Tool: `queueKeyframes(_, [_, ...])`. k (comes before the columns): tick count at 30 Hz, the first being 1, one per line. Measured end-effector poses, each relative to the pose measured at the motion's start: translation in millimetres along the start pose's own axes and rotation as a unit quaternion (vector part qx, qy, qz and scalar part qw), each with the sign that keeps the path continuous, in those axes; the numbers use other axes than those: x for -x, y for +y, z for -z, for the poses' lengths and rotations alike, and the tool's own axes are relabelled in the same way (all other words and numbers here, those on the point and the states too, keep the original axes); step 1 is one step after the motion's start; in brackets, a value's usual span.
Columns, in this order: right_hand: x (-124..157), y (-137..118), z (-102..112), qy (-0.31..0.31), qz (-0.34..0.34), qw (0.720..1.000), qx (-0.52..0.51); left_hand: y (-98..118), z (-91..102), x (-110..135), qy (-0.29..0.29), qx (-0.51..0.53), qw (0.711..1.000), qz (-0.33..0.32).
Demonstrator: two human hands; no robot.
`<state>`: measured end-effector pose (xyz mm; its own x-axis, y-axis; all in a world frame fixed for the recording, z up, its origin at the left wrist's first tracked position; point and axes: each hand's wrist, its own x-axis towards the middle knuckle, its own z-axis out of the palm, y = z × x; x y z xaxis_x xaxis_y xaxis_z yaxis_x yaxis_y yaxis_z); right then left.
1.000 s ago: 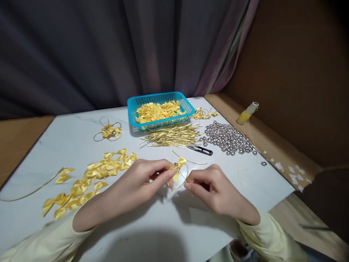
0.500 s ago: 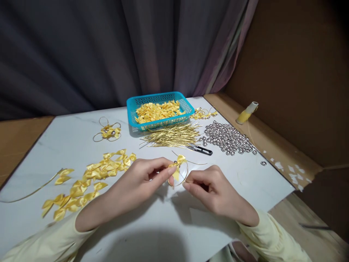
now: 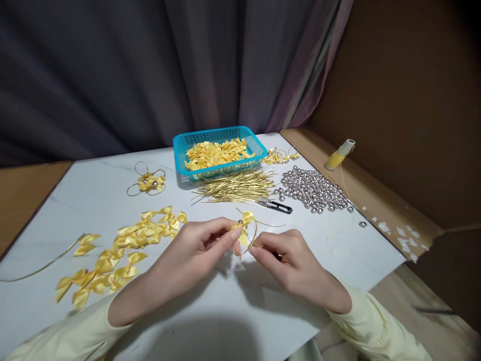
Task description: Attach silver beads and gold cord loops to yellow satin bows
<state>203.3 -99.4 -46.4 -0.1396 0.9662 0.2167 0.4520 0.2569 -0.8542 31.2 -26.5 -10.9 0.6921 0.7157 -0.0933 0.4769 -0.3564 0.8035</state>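
Observation:
Between my hands, over the white table [image 3: 338, 245], is a small yellow ribbon bow [image 3: 246, 224] with a gold wire loop and a silver bead on it. My left hand [image 3: 195, 250] pinches the bow from the left with thumb and forefinger. From the right, the fingertips of my right hand [image 3: 289, 260] are closed on the gold wire loop just below the bow. Two wire ends stick out sideways behind the bow.
A blue basket [image 3: 180, 145] of yellow bows stands at the back. In front of it lie a pile of gold wires [image 3: 235, 186], black snips [image 3: 276, 205] and silver beads [image 3: 313, 189]. Loose bows [image 3: 124, 245] lie left, a finished bow [image 3: 148, 181] behind, a thread spool [image 3: 339, 154] right.
The bow and both hands have shifted slightly up and away from me. My right fingers have closed in on the wire loop, which looks narrower.

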Motion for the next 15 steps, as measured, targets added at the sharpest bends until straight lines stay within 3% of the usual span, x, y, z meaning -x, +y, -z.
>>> queueKeyframes(8, [-1.9, 2.7, -2.4, 0.017, 0.048, 0.999, -0.014, -2.8, -6.1, 1.2, 0.04, 0.03, 0.999, -0.01])
queueKeyframes(15, [-3.5, 9.0, -4.0, 0.013, 0.108, 0.993, 0.05, 0.8, -5.0, -1.2, 0.064, 0.066, 0.995, -0.039])
